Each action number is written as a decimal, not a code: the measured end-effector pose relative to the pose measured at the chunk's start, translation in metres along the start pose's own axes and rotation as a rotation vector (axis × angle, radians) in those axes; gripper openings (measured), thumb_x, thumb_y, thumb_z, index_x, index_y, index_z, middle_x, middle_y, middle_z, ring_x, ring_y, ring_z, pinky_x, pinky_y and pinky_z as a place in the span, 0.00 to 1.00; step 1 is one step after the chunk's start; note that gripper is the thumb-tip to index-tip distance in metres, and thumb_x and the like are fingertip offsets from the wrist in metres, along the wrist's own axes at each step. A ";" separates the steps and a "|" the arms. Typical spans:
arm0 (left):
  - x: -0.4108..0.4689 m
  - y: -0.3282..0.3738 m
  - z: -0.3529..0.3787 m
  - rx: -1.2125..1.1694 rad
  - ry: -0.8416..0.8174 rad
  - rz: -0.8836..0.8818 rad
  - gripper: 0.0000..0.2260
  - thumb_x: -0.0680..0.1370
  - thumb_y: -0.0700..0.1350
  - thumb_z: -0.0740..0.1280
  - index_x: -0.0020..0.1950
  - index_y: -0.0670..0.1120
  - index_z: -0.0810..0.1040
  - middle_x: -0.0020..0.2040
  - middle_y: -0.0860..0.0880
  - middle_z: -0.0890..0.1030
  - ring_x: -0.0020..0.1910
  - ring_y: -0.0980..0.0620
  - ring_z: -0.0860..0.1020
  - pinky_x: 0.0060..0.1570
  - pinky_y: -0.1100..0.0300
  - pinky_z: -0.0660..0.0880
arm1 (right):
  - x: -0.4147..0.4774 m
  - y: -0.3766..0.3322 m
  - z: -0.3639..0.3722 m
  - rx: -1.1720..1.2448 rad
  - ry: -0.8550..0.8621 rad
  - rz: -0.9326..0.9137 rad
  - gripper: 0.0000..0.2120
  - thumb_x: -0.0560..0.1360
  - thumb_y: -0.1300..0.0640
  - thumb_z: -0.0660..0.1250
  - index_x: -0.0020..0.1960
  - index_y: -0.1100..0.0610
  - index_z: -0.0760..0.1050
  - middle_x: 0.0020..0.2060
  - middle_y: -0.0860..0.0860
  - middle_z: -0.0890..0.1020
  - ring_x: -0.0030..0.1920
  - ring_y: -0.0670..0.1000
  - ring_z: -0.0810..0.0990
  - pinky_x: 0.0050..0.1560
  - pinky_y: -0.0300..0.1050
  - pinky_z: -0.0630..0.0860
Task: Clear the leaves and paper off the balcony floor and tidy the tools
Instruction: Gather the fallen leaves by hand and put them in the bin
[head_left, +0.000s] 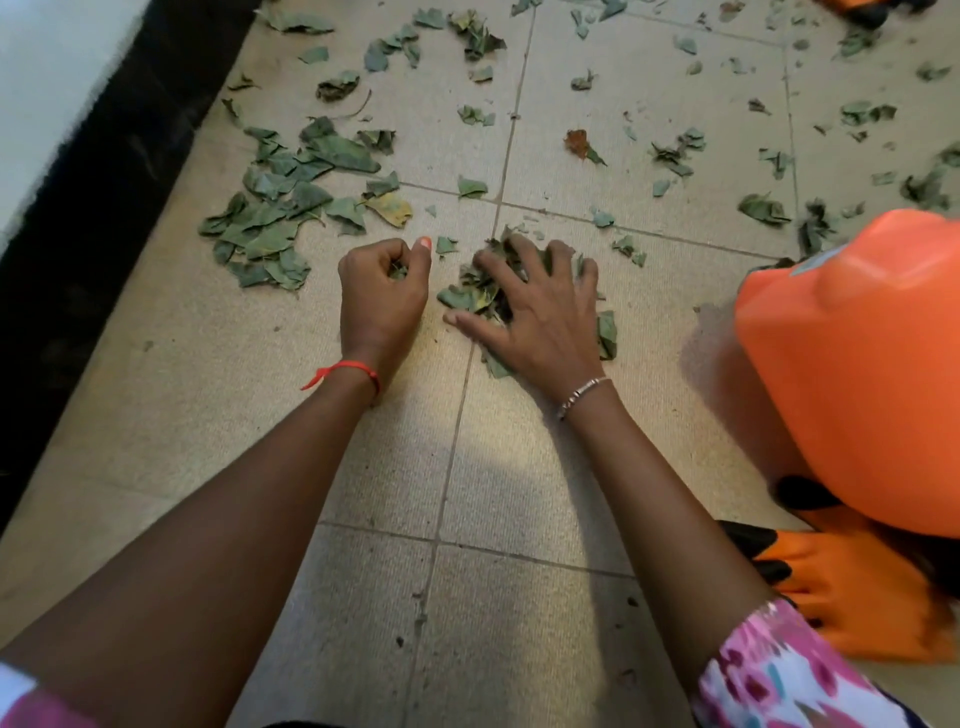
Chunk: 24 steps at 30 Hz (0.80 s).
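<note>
Dry green leaves lie scattered over the beige tiled floor (363, 467). A thick cluster of leaves (280, 218) sits to the left, beyond my hands. My left hand (382, 293) is curled into a fist round a few leaf bits, knuckles near the floor. My right hand (530, 306) lies spread with fingers splayed on a small pile of leaves (480, 296), pressing it against the tile. A brown leaf (577, 143) lies further out among loose fragments.
An orange plastic container (857, 364) stands close on the right, with orange and black gloves (862, 587) on the floor beside it. A dark skirting strip (88, 208) and white wall run along the left. More leaves spread toward the top right.
</note>
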<state>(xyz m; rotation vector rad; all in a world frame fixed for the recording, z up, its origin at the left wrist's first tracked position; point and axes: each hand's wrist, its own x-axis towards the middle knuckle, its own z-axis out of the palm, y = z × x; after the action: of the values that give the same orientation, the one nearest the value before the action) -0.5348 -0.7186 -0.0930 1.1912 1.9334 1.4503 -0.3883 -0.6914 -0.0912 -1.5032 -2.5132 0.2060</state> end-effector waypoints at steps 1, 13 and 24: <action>0.001 0.000 0.000 -0.002 0.008 0.003 0.24 0.76 0.50 0.61 0.31 0.31 0.70 0.29 0.32 0.71 0.29 0.49 0.64 0.31 0.49 0.66 | 0.003 -0.005 0.002 -0.053 0.058 -0.029 0.28 0.71 0.32 0.56 0.61 0.49 0.74 0.62 0.54 0.75 0.61 0.60 0.71 0.59 0.62 0.67; -0.004 -0.002 -0.005 -0.171 -0.019 -0.061 0.17 0.77 0.44 0.64 0.28 0.47 0.69 0.26 0.50 0.70 0.27 0.54 0.66 0.33 0.60 0.65 | -0.023 -0.023 0.000 0.208 0.215 0.108 0.10 0.71 0.55 0.70 0.40 0.62 0.77 0.32 0.57 0.79 0.32 0.56 0.77 0.32 0.43 0.63; -0.100 0.030 -0.011 -1.253 -0.020 -0.956 0.15 0.81 0.52 0.58 0.50 0.43 0.78 0.40 0.47 0.82 0.37 0.51 0.82 0.38 0.62 0.79 | -0.055 -0.092 -0.033 1.247 0.438 0.427 0.11 0.71 0.66 0.67 0.31 0.64 0.74 0.28 0.51 0.74 0.29 0.43 0.68 0.31 0.36 0.66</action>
<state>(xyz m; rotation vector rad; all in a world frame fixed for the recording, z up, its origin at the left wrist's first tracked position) -0.4791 -0.8055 -0.0754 -0.2677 0.8716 1.5229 -0.4337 -0.7824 -0.0440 -1.2269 -1.1774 1.0993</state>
